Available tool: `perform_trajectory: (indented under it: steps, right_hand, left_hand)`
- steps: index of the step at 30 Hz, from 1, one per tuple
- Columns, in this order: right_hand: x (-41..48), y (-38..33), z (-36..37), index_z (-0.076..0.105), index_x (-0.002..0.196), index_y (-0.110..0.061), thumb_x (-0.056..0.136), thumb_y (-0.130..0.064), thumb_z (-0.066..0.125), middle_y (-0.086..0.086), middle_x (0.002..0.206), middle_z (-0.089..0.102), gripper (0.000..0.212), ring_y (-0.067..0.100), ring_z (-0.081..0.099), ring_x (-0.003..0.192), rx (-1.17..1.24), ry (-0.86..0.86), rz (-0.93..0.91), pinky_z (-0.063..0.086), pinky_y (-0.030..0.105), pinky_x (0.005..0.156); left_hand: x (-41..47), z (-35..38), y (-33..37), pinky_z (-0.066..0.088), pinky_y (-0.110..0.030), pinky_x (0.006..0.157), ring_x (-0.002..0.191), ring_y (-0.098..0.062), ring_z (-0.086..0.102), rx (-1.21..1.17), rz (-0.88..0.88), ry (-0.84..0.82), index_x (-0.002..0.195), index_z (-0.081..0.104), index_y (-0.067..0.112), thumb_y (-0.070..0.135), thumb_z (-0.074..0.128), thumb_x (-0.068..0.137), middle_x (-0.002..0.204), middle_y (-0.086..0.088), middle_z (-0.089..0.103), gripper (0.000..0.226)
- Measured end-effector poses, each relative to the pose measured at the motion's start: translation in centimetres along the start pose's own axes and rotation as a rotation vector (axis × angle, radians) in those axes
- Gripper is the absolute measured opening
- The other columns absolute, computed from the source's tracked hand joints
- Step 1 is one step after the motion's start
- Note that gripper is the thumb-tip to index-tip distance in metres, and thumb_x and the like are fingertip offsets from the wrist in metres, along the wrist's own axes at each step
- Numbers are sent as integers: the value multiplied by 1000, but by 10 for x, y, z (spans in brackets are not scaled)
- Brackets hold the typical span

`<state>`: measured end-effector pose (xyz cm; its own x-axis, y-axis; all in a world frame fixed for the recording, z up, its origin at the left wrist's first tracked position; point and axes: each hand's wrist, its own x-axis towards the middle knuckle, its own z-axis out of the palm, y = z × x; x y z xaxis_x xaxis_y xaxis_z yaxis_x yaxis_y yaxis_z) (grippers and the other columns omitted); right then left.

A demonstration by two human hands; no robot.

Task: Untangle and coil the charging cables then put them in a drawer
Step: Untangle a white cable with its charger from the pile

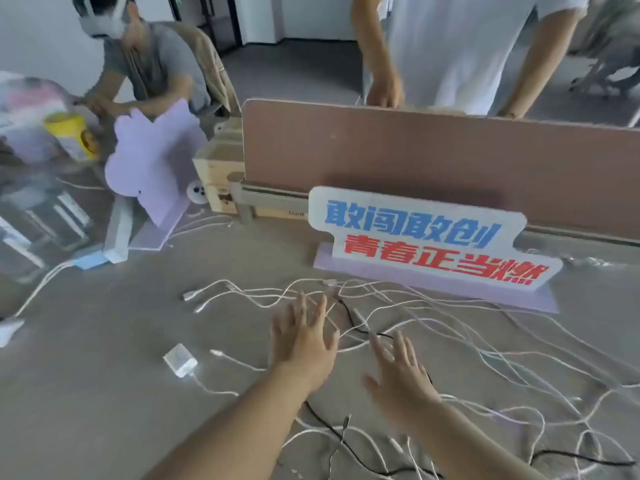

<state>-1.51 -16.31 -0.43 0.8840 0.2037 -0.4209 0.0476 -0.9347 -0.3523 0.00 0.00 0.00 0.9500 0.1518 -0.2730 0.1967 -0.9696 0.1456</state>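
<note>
Grey bench (104, 393), lettered sign (426, 237) at its back. The tangle of charging cables (346, 296) lies loose on it, running left to right and fanning toward the right and near edge. Both hands are empty, fingers spread. The left hand (304, 337) reaches the densest crossing just ahead; the right hand (401, 372) sits nearer in, so the left likely starts.

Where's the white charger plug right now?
In the head view, the white charger plug lies on the desk, left of the left hand, apart from it.
</note>
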Motion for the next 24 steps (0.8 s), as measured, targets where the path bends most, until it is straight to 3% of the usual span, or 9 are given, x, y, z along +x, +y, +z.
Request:
perform_trajectory:
  steps: [3,6,8,10,12,15,19,21,24]
  right_hand:
    - [15,8,48,4,149,-32,93,-47,31,6,157,-13,64,24,-14,144,-12,116,-9,2,37,117]
    - [18,16,76,32,143,-34,80,-59,27,2,155,19,67,19,8,144,42,380,-41,8,35,114]
    - [21,26,79,47,134,-34,83,-52,48,-6,147,35,54,15,22,139,58,483,-58,17,35,112]
    - [24,34,81,60,123,-28,83,-33,62,-6,139,47,40,16,34,133,142,565,-75,25,34,108]
    - [27,38,84,69,108,-20,82,-18,64,-2,131,55,26,21,43,125,237,661,-108,31,31,103]
    - [21,39,87,74,93,-16,83,-9,62,3,125,60,17,26,51,118,309,793,-160,34,28,97]
    - [-13,29,67,73,87,-17,84,-8,59,-3,100,65,16,20,58,91,295,978,-314,36,21,80]
    - [-40,19,60,70,82,-20,86,-14,56,-4,80,65,16,18,57,65,329,895,-345,40,25,64]
    - [-64,-3,77,68,83,-13,87,-21,55,6,71,65,17,16,53,56,357,694,-374,40,21,52]
  left_hand:
    - [-4,59,-18,-14,-57,111,147,-33,-5,73,20,37,151,-5,26,51,15,96,159,-17,-3,64]
    - [-7,94,-30,22,-59,111,137,-36,36,23,71,142,146,34,20,51,25,89,150,-21,33,66]
    - [-7,97,-34,15,-47,118,144,-28,23,-46,127,215,148,29,25,51,23,89,157,-12,22,64]
    - [-4,102,-41,4,-30,119,145,-14,13,-313,170,297,146,31,28,44,29,95,158,1,17,53]
    - [-8,98,-45,19,-14,112,135,-1,31,-649,155,397,133,52,28,23,44,96,149,10,37,38]
    - [-16,94,-50,39,-1,76,87,14,55,-1011,90,498,103,66,34,-1,42,87,118,23,61,46]
    - [-24,80,-64,44,-13,76,88,2,60,-1041,248,637,84,63,34,-9,36,80,94,20,66,51]
    - [-27,75,-80,48,-21,76,88,-3,63,-948,310,636,80,62,34,-8,35,78,88,17,68,51]
    - [-27,74,-101,51,-29,80,88,-11,64,-894,276,526,74,65,30,-9,35,73,81,12,70,48]
